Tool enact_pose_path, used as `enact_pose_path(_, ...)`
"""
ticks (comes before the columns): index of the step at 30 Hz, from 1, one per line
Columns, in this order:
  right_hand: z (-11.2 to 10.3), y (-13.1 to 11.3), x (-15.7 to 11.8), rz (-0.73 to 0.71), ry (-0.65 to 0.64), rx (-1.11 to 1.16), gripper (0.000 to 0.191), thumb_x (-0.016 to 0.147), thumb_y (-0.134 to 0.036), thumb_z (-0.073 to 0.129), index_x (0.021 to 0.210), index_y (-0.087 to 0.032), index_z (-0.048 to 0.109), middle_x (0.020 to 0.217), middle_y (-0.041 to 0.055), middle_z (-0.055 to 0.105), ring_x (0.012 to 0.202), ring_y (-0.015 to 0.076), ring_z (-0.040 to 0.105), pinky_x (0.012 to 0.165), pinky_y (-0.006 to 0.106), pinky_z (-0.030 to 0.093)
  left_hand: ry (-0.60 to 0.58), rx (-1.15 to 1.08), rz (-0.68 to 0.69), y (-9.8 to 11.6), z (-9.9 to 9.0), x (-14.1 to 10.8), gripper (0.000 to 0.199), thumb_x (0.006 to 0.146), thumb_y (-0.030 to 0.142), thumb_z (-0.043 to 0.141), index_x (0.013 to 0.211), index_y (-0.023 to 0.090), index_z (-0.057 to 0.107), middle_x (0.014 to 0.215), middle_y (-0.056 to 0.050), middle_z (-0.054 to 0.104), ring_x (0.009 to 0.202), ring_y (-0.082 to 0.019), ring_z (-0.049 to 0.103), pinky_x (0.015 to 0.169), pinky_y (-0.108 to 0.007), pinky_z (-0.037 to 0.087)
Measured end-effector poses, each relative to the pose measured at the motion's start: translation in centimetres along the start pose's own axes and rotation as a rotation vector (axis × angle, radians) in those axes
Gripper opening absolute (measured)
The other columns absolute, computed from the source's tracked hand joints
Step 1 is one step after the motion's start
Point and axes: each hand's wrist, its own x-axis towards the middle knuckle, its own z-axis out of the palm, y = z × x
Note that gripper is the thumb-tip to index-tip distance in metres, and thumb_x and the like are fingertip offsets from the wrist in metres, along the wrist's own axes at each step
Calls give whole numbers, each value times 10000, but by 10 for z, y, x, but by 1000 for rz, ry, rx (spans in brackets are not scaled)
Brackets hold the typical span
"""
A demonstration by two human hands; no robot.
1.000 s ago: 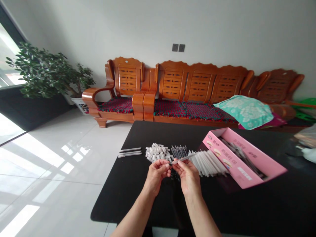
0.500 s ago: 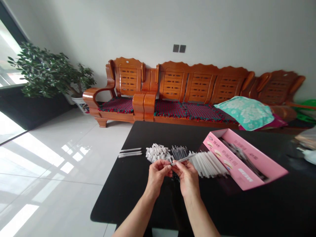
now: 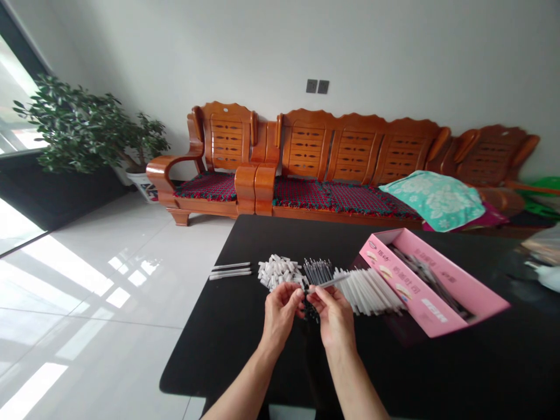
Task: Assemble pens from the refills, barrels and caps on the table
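Note:
My right hand [image 3: 336,315] pinches a slim whitish pen barrel [image 3: 333,282], which points up and to the right over the table. Close beside it, my left hand [image 3: 282,312] has thumb and fingers pressed together; whatever sits between them is too small to make out. A heap of white pen caps [image 3: 280,270] lies just beyond my left hand. Dark pen refills [image 3: 318,271] are bunched behind the fingertips, and a row of white pen barrels [image 3: 370,290] spreads to the right. Small black pieces [image 3: 311,313] show partly between my hands.
Three pens [image 3: 230,270] lie side by side on the black table [image 3: 231,344] at left. A pink box [image 3: 437,291] holding dark, slender items stands at right. Behind are a wooden sofa [image 3: 306,143] and a turquoise cloth [image 3: 437,198]; a potted plant [image 3: 87,128] is at far left.
My hands have drawn slightly apart, and a small gap now shows between the fingertips. The barrel stays in my right hand, shifted a little to the right.

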Motion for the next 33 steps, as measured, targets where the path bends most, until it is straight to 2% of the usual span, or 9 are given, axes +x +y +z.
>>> enact_pose_path(3, -2, -1, 1, -8, -4, -12, 309, 513, -218, 902, 703, -148, 669, 692, 40, 746, 630, 151, 692, 613, 237, 587, -31, 84, -84, -1, -2, 2, 455, 854, 561, 582, 760, 121, 649, 596, -21, 608, 402, -74, 474, 338, -164, 350)
enact_pose_path(6, -5, 2, 1, -7, -30, -35, 296, 545, -217, 894, 734, -144, 679, 716, 43, 749, 654, 157, 696, 626, 244, 585, -65, 84, -136, -3, -2, 3, 469, 837, 572, 599, 700, 124, 616, 541, -14, 587, 361, -58, 427, 316, -152, 297)
enact_pose_path(10, -7, 6, 1, -7, -53, -45, 280, 578, -228, 884, 747, -141, 677, 733, 47, 750, 675, 169, 702, 650, 267, 587, -56, 48, -119, -2, 0, 5, 410, 763, 514, 713, 697, 125, 597, 541, -2, 581, 391, -63, 449, 349, -159, 355)
enact_pose_path(14, -7, 8, 1, -6, -52, -31, 287, 574, -230, 886, 740, -141, 669, 721, 40, 744, 662, 163, 695, 640, 260, 583, -19, 8, -30, -1, -1, 5, 429, 658, 446, 818, 877, 132, 623, 648, 8, 611, 507, -98, 544, 416, -182, 457)
enact_pose_path(17, -7, 7, 2, -7, -46, -34, 287, 574, -232, 886, 738, -141, 669, 722, 41, 744, 644, 154, 686, 625, 253, 579, -7, 76, -47, -1, -3, 4, 423, 740, 520, 731, 872, 132, 625, 643, 6, 598, 480, -93, 527, 367, -169, 416)
enact_pose_path(21, -7, 8, 3, -8, -36, -48, 298, 568, -236, 888, 746, -142, 668, 726, 45, 745, 659, 169, 693, 628, 267, 582, -104, 114, -149, -4, -4, 4, 508, 848, 598, 559, 709, 112, 611, 559, -8, 571, 381, -61, 442, 310, -154, 319)
enact_pose_path(24, -7, 8, 3, -13, -42, -47, 303, 567, -237, 886, 748, -141, 664, 720, 46, 743, 669, 181, 700, 639, 284, 586, -97, 79, -121, -6, -4, 5, 436, 773, 538, 690, 709, 117, 595, 538, 11, 559, 390, -57, 437, 333, -155, 345)
enact_pose_path(28, -7, 7, 4, -17, -40, -52, 307, 559, -243, 890, 736, -139, 663, 719, 51, 745, 650, 172, 693, 636, 281, 585, -27, 44, -55, -3, -4, 8, 433, 669, 478, 802, 844, 133, 607, 617, 23, 586, 467, -84, 506, 380, -177, 434)
enact_pose_path(33, -6, 7, 3, -21, -46, -59, 305, 569, -242, 885, 753, -138, 665, 708, 48, 740, 627, 168, 686, 607, 274, 576, -148, 90, -193, -3, -4, 6, 541, 847, 634, 528, 735, 112, 614, 568, -21, 583, 399, -85, 486, 318, -173, 367)
